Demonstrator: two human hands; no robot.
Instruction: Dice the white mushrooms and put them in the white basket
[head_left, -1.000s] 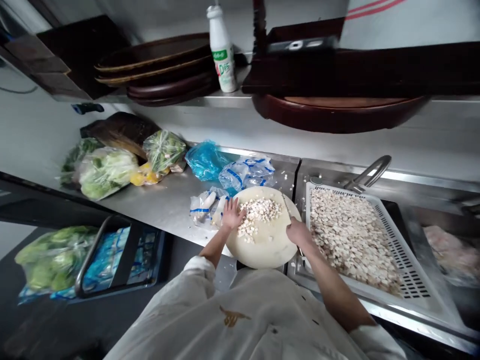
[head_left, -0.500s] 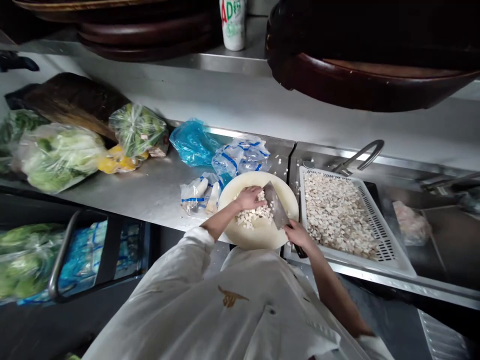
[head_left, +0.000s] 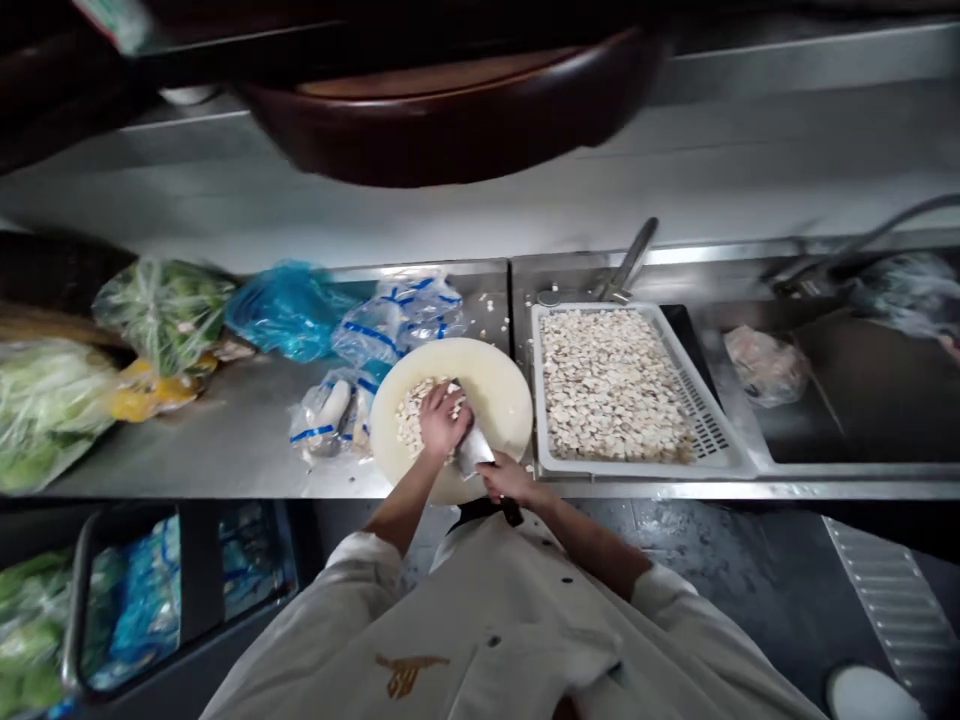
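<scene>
My right hand is wrapped round the dark handle of a cleaver, whose broad blade slants across a round cream cutting board. Chopped white pieces, which look like mushroom, lie heaped on the board's left half. Over this heap rests my left hand, fingers apart, touching the pieces and close against the blade. Part of the blade is hidden behind that hand. To the board's left, a clear bag with blue stripes has a whole white mushroom-like piece in it.
A white perforated tray full of chopped pieces stands over the sink at right, beside a faucet. Blue plastic bags and bagged greens lie at left. A dark round wooden vessel overhangs from the shelf above.
My view has swung to the right. The cleaver blade has come down beside my left hand at the heap, and the left hand's fingers now point further away from me.
</scene>
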